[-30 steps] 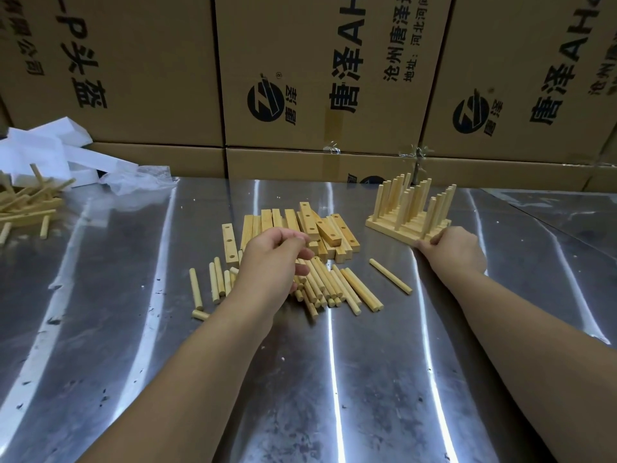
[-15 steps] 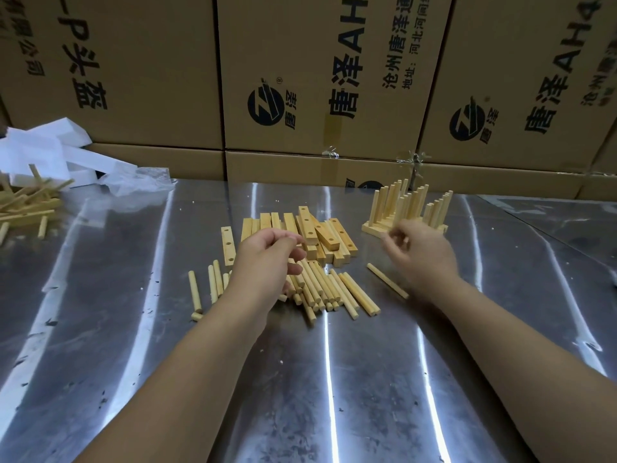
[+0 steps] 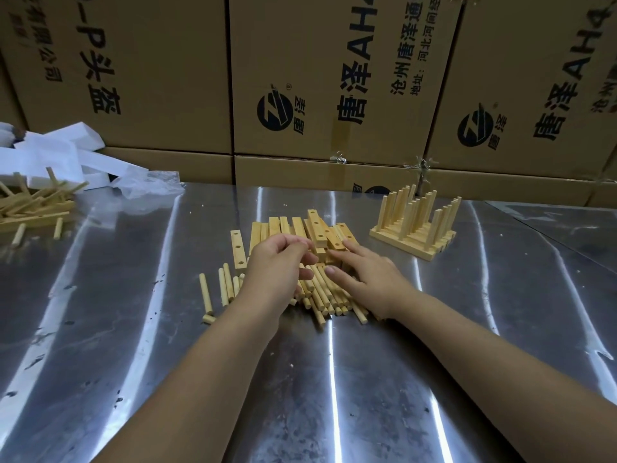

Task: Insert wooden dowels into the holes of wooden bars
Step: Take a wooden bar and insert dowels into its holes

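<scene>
Steel table top (image 3: 334,396) lies bare at 6 o'clock, giving both forearms plenty of room. Further in, the loose dowels (image 3: 322,295) fan out at the centre, a few strays lying apart at 9 o'clock. The left hand (image 3: 278,272) hovers over them with fingers curled in a loose pinch; I cannot tell whether it grips anything. The right hand (image 3: 365,279) lies flat and released across the pile, fingertips touching the stacked drilled bars (image 3: 317,233) just beyond. At 2 o'clock stand the finished bars with upright dowels (image 3: 415,225), well apart from the hands. At 10 o'clock lies a second heap of wooden pieces (image 3: 33,203), with cardboard boxes (image 3: 334,78) walling the far edge. Likely trouble: the flat palm could roll dowels towards the near edge, or a nudge could topple the loosely stacked bars, since round stock slides easily on polished metal
</scene>
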